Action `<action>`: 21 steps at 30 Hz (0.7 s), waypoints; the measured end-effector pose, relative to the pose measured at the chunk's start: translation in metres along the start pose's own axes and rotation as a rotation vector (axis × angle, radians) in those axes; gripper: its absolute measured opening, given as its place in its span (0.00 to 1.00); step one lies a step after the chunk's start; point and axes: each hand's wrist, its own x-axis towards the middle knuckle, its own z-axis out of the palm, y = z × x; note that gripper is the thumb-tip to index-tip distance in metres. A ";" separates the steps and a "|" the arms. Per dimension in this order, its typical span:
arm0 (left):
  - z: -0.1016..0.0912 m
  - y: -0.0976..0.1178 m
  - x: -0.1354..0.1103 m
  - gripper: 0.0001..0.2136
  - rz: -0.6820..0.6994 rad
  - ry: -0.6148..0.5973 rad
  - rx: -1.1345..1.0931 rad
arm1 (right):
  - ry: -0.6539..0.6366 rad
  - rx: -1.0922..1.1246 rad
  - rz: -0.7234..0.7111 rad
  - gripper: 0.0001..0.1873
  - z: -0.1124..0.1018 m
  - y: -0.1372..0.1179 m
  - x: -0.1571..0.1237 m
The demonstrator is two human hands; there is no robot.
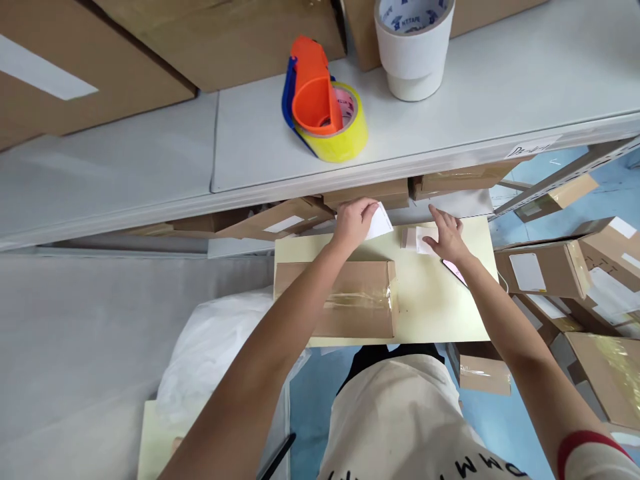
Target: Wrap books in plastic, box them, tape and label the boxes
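Note:
My left hand (354, 225) is closed on a white paper slip (380, 221) above the back of a pale yellow table (425, 313). My right hand (449, 239) has its thumb and fingers apart, over a small pile of white and pinkish slips (411, 238); whether the thumb touches them I cannot tell. Close under the right wrist lies a phone (454, 272) with a lit screen. A taped brown cardboard box (357, 313) lies flat on the table below my left hand, partly hidden by my left forearm.
A grey shelf (250, 147) crosses above the table, bearing an orange tape dispenser (313, 93) with yellow tape and white tape rolls (415, 60). Cardboard boxes (540, 273) crowd the floor at right. A white plastic bag (215, 353) sits at left.

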 end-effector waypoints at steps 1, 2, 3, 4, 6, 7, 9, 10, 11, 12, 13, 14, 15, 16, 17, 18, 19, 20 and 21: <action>-0.005 0.005 -0.006 0.09 0.014 0.003 -0.040 | 0.010 0.076 -0.014 0.40 0.000 -0.012 -0.003; -0.009 0.012 -0.014 0.09 0.030 0.004 -0.071 | 0.006 0.187 -0.040 0.43 0.000 -0.027 -0.006; -0.012 0.019 -0.023 0.09 0.045 0.005 -0.094 | -0.010 0.319 -0.071 0.46 0.000 -0.043 -0.011; -0.015 0.027 -0.032 0.09 0.058 -0.001 -0.114 | -0.030 0.447 -0.095 0.47 0.001 -0.060 -0.016; -0.023 0.040 -0.053 0.09 0.075 -0.033 -0.150 | -0.059 0.633 -0.093 0.46 0.002 -0.094 -0.028; -0.028 0.044 -0.063 0.08 0.070 -0.051 -0.170 | -0.059 0.685 -0.065 0.43 0.003 -0.108 -0.035; -0.042 0.043 -0.086 0.07 0.016 -0.094 -0.234 | -0.024 0.756 0.008 0.35 0.004 -0.128 -0.047; -0.050 0.038 -0.098 0.10 -0.036 -0.120 -0.295 | 0.008 0.786 0.037 0.32 0.004 -0.134 -0.053; -0.058 0.032 -0.109 0.14 -0.104 -0.148 -0.383 | 0.047 0.811 0.056 0.30 0.004 -0.139 -0.060; -0.065 0.024 -0.121 0.17 -0.178 -0.175 -0.495 | 0.086 0.823 0.067 0.29 0.005 -0.143 -0.067; -0.071 0.016 -0.133 0.18 -0.250 -0.196 -0.624 | 0.126 0.811 0.071 0.28 0.007 -0.146 -0.074; -0.076 0.009 -0.144 0.19 -0.310 -0.201 -0.748 | 0.173 0.769 0.069 0.28 0.008 -0.151 -0.081; -0.079 0.002 -0.154 0.19 -0.355 -0.187 -0.856 | 0.234 0.690 0.059 0.28 0.011 -0.158 -0.089; -0.081 -0.003 -0.165 0.18 -0.381 -0.156 -0.935 | 0.308 0.580 0.037 0.28 0.013 -0.167 -0.097; -0.082 -0.007 -0.174 0.18 -0.391 -0.109 -0.983 | 0.386 0.452 -0.001 0.29 0.016 -0.178 -0.105; -0.082 -0.009 -0.183 0.18 -0.388 -0.059 -1.011 | 0.450 0.322 -0.057 0.29 0.020 -0.191 -0.113; -0.082 -0.009 -0.191 0.18 -0.376 -0.016 -1.028 | 0.482 0.202 -0.130 0.28 0.024 -0.205 -0.120; -0.082 -0.009 -0.199 0.18 -0.358 0.012 -1.043 | 0.477 0.102 -0.213 0.26 0.029 -0.220 -0.127; -0.083 -0.009 -0.208 0.17 -0.338 0.024 -1.065 | 0.441 0.026 -0.297 0.23 0.035 -0.235 -0.133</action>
